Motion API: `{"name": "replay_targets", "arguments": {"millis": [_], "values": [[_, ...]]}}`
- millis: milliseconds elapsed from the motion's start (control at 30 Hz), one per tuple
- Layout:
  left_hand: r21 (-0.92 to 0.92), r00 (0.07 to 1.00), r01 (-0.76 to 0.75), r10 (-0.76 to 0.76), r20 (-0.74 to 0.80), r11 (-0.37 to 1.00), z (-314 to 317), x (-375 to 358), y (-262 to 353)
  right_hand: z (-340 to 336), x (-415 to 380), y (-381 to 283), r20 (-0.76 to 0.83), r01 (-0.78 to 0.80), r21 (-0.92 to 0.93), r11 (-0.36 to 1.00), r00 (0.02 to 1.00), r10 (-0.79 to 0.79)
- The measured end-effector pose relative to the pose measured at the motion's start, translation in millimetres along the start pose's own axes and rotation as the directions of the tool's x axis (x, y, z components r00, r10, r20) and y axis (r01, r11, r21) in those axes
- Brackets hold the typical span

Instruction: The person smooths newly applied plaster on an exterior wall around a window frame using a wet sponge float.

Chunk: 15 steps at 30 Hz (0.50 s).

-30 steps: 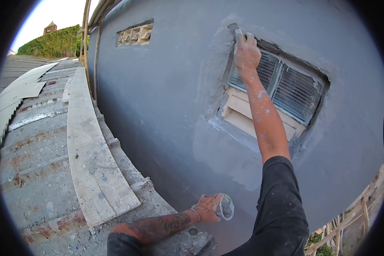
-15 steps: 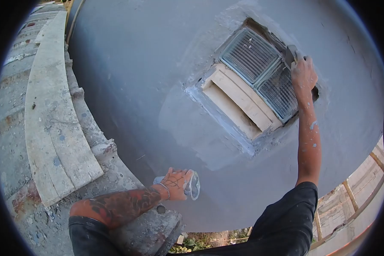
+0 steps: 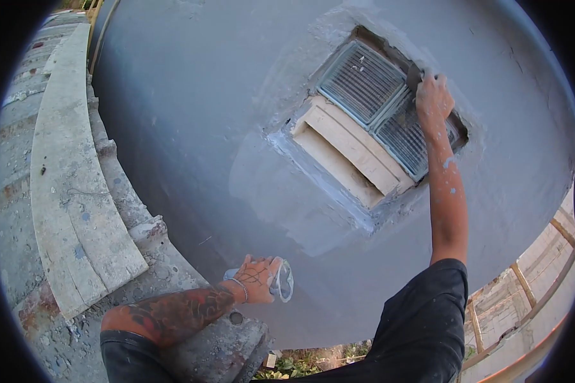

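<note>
Glass-block window: my right hand grips a tool, hidden, against its upper edge; my left hand clasps a small container, braced on the wall.

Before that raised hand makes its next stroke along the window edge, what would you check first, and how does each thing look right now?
1. Right hand at the upper edge of the glass-block window: ok.
2. Tool in the right hand: cannot tell; the hand hides it.
3. Left hand closed in a grip on a small pale container, held low against the grey wall: ok.
4. What is in the container: cannot tell.
5. Fresh filler around the window frame: patchy and uneven, not ok.
6. Footing: cannot tell; feet are out of view, only the plank on the roof shows.
</note>
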<state>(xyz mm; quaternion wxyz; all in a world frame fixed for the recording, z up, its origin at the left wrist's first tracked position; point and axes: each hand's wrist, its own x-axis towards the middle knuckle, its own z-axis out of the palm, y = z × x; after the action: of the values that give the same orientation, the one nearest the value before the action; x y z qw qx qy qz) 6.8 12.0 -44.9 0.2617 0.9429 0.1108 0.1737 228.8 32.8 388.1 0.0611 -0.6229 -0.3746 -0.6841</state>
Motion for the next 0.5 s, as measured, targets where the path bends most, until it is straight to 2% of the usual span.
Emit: {"name": "replay_targets", "arguments": {"millis": [67,133,200,233,300,367,400,467,500], "values": [[-0.021,0.999,0.005,-0.004,0.05,1.0,0.3,0.4,1.5,-13.8,-15.5,21.7,0.004,-0.05,-0.029,0.998,0.999,0.05],[0.005,1.0,-0.014,0.014,-0.002,1.0,4.3,0.9,-1.1,-21.9,-23.6,22.1,0.007,-0.104,-0.04,0.994,0.994,0.105],[-0.011,1.0,-0.003,0.003,0.018,1.0,0.8,1.6,0.2,-26.1,-23.9,9.7,-0.125,-0.127,0.088,0.988,0.983,0.137],[-0.033,0.999,0.002,0.0,0.045,0.999,-1.3,1.3,0.8,-25.5,-21.5,-2.2,-0.124,-0.136,0.098,0.986,0.981,0.148],[-0.012,1.0,0.002,-0.002,0.03,1.0,2.0,-0.2,0.3,-18.4,-7.0,-33.7,-0.176,0.043,0.223,0.974,0.984,-0.003],[-0.003,1.0,-0.003,0.003,-0.001,1.0,0.7,0.9,1.5,6.5,13.0,-58.3,-0.212,0.259,0.129,0.957,0.95,-0.229],[-0.025,1.0,-0.004,0.005,0.03,1.0,-3.5,-0.5,4.0,17.7,23.0,-67.7,-0.217,0.269,0.135,0.954,0.947,-0.236],[-0.047,0.999,0.003,-0.001,0.048,0.999,-5.9,-0.9,0.7,37.2,43.6,-87.1,-0.238,0.456,-0.013,0.89,0.863,-0.446],[-0.05,1.0,-0.01,0.012,0.025,0.999,-2.1,-2.0,-0.3,44.7,51.8,-93.8,-0.256,0.47,-0.048,0.881,0.847,-0.465]]}}
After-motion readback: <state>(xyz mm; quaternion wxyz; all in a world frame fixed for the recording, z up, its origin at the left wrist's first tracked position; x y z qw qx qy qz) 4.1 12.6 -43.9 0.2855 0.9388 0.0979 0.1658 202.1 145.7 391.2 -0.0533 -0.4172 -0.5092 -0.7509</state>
